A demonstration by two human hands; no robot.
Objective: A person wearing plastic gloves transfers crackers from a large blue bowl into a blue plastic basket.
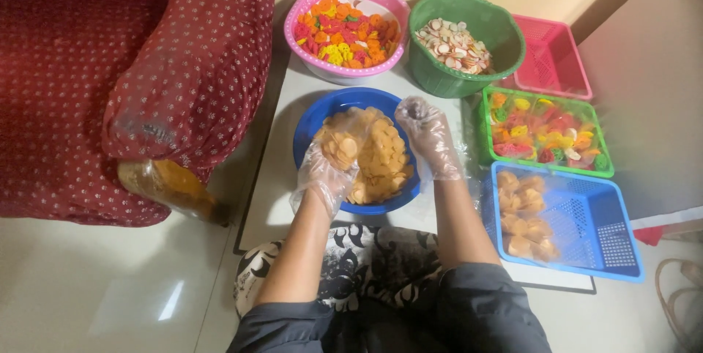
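1. Nearest the camera, the person's knees in dark trousers rest on a black-and-white patterned cushion (pixel 366 265) on the floor, just short of the blue bowl (pixel 307 129).
2. The blue bowl sits on a low white tabletop (pixel 293 82) and is heaped with pale yellow round crackers (pixel 384 159).
3. The left hand (pixel 328 166), in a clear plastic glove, lies over the bowl's near left side; its fingers curl around a small stack of the yellow crackers.
4. The right hand (pixel 428 137), gloved the same way, hovers above the bowl's right rim with fingertips pinched together; whether they hold a cracker I cannot tell.
5. By my judgement the stacking goes best if the cupped hand keeps the discs face to face with their edges lined up, gripped lightly so they do not snap.
6. Right of the blue bowl is one blue mesh basket (pixel 586 228) with bagged yellow crackers along its left side; beyond that, one green basket (pixel 545 129) holds bags of mixed colours.
7. Behind the blue bowl stand one pink bowl (pixel 348 23) of red, orange and yellow crackers and one green bowl (pixel 465 42) of whitish ones; one pink basket (pixel 553 56) lies at the far right.
8. Count: three bowls, three baskets, two gloved hands.
9. Left of the blue bowl is a maroon dotted sofa (pixel 110 67).
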